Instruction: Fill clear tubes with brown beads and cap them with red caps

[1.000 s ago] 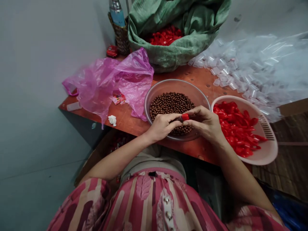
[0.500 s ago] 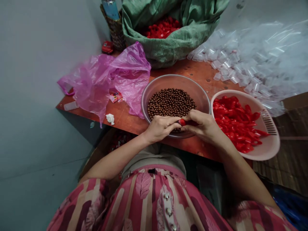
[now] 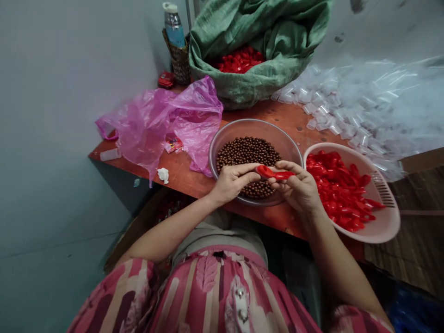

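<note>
Over a translucent bowl of small round brown balls, both hands hold one glossy red plastic piece with a looped left end. My left hand pinches that left end between thumb and fingertips. From the other side, the thumb and fingers of my right hand grip the right part, palm turned partly up. Whether a clear cup is fitted to the piece is hard to make out. A pink basket of similar red pieces stands just right of my right hand.
Behind the bowl sits a green sack with more red pieces inside. Clear plastic cups are heaped at the back right. A crumpled pink bag lies left, near a white wad. A bottle stands behind.
My right hand has turned palm-up and opened its grasp somewhat, so the red piece shows more fully between the hands. The camera view has shifted slightly, lowering the table in the picture.
</note>
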Demonstrator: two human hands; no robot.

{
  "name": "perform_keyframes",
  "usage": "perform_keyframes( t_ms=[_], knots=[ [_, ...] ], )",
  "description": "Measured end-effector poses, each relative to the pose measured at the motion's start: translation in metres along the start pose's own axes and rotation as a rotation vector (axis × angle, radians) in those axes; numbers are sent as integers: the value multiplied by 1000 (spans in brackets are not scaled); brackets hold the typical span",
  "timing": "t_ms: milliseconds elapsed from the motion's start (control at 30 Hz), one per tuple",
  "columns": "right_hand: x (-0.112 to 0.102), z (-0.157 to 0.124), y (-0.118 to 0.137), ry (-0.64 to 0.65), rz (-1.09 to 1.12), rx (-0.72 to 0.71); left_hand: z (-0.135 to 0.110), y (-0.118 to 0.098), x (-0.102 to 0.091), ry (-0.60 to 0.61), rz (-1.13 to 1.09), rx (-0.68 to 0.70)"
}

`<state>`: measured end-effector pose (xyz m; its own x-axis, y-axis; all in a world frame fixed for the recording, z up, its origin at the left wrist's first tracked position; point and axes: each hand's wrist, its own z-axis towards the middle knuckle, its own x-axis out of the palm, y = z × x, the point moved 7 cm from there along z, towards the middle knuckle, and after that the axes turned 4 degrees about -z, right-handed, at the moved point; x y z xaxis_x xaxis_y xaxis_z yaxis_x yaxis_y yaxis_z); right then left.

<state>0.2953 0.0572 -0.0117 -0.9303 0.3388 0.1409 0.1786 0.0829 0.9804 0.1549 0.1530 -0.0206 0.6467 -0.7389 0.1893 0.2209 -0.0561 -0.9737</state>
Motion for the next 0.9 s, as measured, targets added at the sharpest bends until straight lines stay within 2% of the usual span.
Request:
perform_keyframes(
  t_ms=[100, 200, 333, 467, 567, 733, 900],
  knots=[
    [4, 10, -1, 29, -81, -18, -3, -7, 7, 66, 111, 138],
    [14, 16, 3, 73, -174, -23, -5, -11, 6, 29, 173, 228],
    [23, 16, 4, 113, -153, 0, -4, -8, -3, -80, 165, 216],
    [26, 15, -3, 150, -108, 51, -3, -4, -5, -102, 112, 174],
    [31, 14, -8, 172, -89, 113, -4, -5, -4, -103, 153, 182],
    [42, 11, -13, 190, 117, 272, -7, -10, -3, -141, 314, 240],
    [57, 7, -18, 233, 372, 449, -9, -15, -1, -126, 413, 329]
  ],
)
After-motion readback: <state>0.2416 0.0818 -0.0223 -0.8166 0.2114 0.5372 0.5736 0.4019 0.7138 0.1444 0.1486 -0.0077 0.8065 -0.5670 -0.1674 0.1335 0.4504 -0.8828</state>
